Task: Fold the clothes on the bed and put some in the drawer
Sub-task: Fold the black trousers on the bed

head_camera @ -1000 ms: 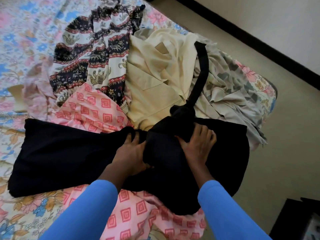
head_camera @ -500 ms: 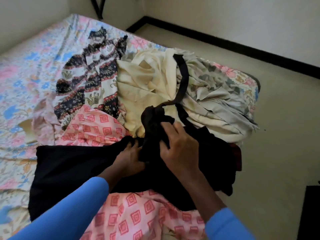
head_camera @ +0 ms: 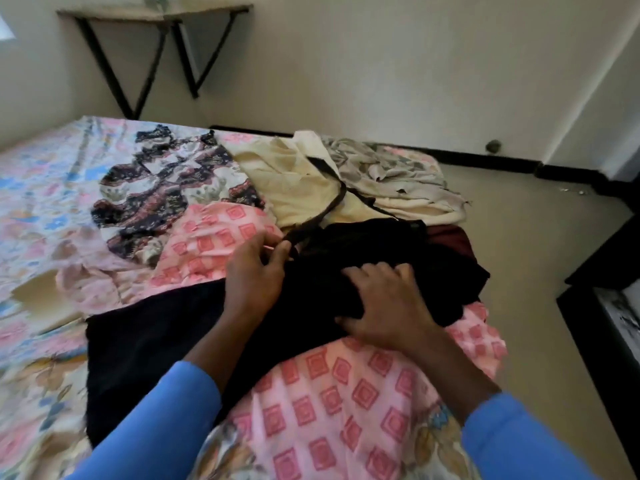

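Note:
A black garment (head_camera: 149,344) lies across the near part of the bed, partly bunched at the right. My left hand (head_camera: 254,278) pinches its black strap (head_camera: 329,206), which runs up over a cream garment (head_camera: 294,181). My right hand (head_camera: 384,306) rests on the bunched black cloth with fingers spread and the thumb under a fold. Under the black garment lies a pink cloth with red squares (head_camera: 332,393). A dark patterned garment (head_camera: 162,188) and a grey floral one (head_camera: 391,168) lie further back.
The bed carries a floral sheet (head_camera: 38,188). A maroon cloth (head_camera: 450,240) peeks out at the bed's right edge. Dark furniture (head_camera: 609,320) stands on the floor at the right. A wall shelf with black brackets (head_camera: 152,46) hangs beyond the bed.
The view has tilted up to show the wall. My left hand moved up from the black cloth's middle to its strap. My right hand dropped lower and to the right, flattening onto the bunched cloth.

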### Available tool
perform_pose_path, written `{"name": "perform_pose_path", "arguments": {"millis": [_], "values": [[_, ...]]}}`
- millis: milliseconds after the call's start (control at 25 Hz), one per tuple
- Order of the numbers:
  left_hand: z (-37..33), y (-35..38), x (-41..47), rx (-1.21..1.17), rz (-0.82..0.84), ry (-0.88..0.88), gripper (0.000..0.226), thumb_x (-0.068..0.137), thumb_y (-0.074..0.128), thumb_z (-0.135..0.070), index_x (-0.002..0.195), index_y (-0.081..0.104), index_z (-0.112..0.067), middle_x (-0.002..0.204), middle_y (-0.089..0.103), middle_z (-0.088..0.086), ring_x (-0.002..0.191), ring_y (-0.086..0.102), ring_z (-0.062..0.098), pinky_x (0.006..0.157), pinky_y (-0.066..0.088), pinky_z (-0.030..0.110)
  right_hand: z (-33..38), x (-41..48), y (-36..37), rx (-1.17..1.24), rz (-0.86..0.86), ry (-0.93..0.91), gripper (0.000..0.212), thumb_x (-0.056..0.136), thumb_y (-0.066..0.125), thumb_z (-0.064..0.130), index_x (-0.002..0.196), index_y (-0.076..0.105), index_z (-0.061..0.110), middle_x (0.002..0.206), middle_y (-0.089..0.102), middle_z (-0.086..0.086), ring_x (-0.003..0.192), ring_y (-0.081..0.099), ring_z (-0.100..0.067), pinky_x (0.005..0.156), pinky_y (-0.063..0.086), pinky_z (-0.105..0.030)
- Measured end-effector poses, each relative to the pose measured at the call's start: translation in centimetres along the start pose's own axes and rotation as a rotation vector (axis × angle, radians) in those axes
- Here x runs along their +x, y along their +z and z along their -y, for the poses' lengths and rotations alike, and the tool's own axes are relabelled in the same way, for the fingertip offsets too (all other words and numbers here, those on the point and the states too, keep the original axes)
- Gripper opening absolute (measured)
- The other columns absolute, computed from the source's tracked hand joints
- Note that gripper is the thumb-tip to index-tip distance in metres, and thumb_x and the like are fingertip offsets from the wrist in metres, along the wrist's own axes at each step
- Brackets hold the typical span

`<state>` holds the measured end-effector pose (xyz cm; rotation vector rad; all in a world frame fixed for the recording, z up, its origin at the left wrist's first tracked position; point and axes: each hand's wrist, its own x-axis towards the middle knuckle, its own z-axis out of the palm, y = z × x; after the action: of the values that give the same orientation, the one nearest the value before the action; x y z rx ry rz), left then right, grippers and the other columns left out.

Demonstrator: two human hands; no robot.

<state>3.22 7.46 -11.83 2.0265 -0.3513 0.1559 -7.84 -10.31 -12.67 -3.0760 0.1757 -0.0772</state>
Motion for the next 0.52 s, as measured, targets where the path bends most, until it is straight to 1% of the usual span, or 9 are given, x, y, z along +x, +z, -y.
{"name": "perform_pose_path", "arguments": {"millis": [80,160,200,280,360,400,440,480,520], "values": [[-0.4,-4.9,-1.8,0.083,-0.069,0.043,0.004,0.102,0.063,-0.022,0.104,0.065,-0.024,0.074,0.067,-0.005,0.067,0.063,0.015,0.059,0.041,0.029,0.1,-0.8,-3.0,0.006,-0.013,-0.008,0.075,0.077,0.065,0.063,0.141,0.039,0.032,0.119,0.066,0.005,0.117,0.062,-0.022,0.111,0.034,-0.047],[0.3,-8.8,-3.4,0.290,-0.066,0.079,0.018,0.103,0.060,-0.024,0.121,0.059,-0.021,0.085,0.068,0.007,0.077,0.062,0.032,0.065,0.036,0.036,0.8,-2.0,-6.2,0.083,0.041,0.016,0.082,0.076,0.074,0.056,0.145,0.036,0.033,0.127,0.062,0.002,0.119,0.062,-0.023,0.103,0.047,-0.044],[0.6,-10.4,-4.5,0.476,-0.046,0.144,0.025,0.103,0.059,-0.029,0.126,0.058,-0.021,0.099,0.067,0.013,0.087,0.064,0.037,0.069,0.039,0.038,1.8,-2.9,-7.5,0.075,0.117,0.022,0.084,0.076,0.077,0.054,0.147,0.037,0.033,0.133,0.059,0.001,0.122,0.060,-0.024,0.100,0.050,-0.042],[1.5,-12.3,-6.7,0.797,0.115,0.368,0.046,0.099,0.054,-0.053,0.135,0.055,-0.025,0.133,0.058,0.011,0.116,0.060,0.037,0.081,0.050,0.045,3.9,-4.8,-9.1,0.160,0.411,0.074,0.080,0.078,0.078,0.062,0.145,0.050,0.028,0.140,0.057,0.001,0.125,0.058,-0.024,0.101,0.051,-0.040],[1.5,-13.1,-9.2,0.833,0.476,0.492,0.068,0.094,0.044,-0.072,0.149,0.044,-0.032,0.155,0.045,0.000,0.138,0.048,0.027,0.100,0.049,0.048,5.6,-6.7,-9.4,0.384,0.660,0.224,0.078,0.080,0.071,0.074,0.136,0.059,0.022,0.129,0.065,-0.004,0.112,0.067,-0.027,0.090,0.059,-0.043],[1.5,-13.0,-10.3,0.798,0.646,0.463,0.074,0.094,0.044,-0.074,0.155,0.036,-0.033,0.158,0.043,-0.003,0.142,0.045,0.023,0.105,0.047,0.048,6.2,-7.5,-9.0,0.410,0.666,0.256,0.074,0.083,0.067,0.075,0.130,0.061,0.019,0.116,0.070,-0.007,0.099,0.072,-0.028,0.082,0.063,-0.043],[1.7,-12.7,-11.5,0.784,0.749,0.421,0.078,0.094,0.048,-0.072,0.159,0.029,-0.034,0.156,0.044,-0.004,0.141,0.046,0.022,0.107,0.046,0.047,6.7,-8.1,-8.2,0.330,0.584,0.248,0.069,0.086,0.064,0.075,0.124,0.061,0.017,0.107,0.071,-0.007,0.090,0.073,-0.027,0.077,0.063,-0.041],[2.0,-12.4,-12.4,0.784,0.773,0.401,0.080,0.095,0.052,-0.069,0.161,0.024,-0.033,0.151,0.047,-0.003,0.138,0.048,0.022,0.105,0.047,0.044,7.1,-8.3,-7.1,0.192,0.471,0.218,0.065,0.087,0.062,0.073,0.122,0.060,0.019,0.107,0.070,-0.005,0.092,0.072,-0.025,0.079,0.061,-0.039],[2.7,-12.1,-13.4,0.780,0.743,0.389,0.081,0.096,0.056,-0.065,0.162,0.022,-0.033,0.145,0.050,-0.002,0.132,0.052,0.022,0.102,0.049,0.041,7.7,-8.8,-5.7,0.092,0.394,0.184,0.066,0.085,0.064,0.073,0.126,0.058,0.021,0.115,0.067,-0.003,0.100,0.068,-0.024,0.084,0.057,-0.039]]}}
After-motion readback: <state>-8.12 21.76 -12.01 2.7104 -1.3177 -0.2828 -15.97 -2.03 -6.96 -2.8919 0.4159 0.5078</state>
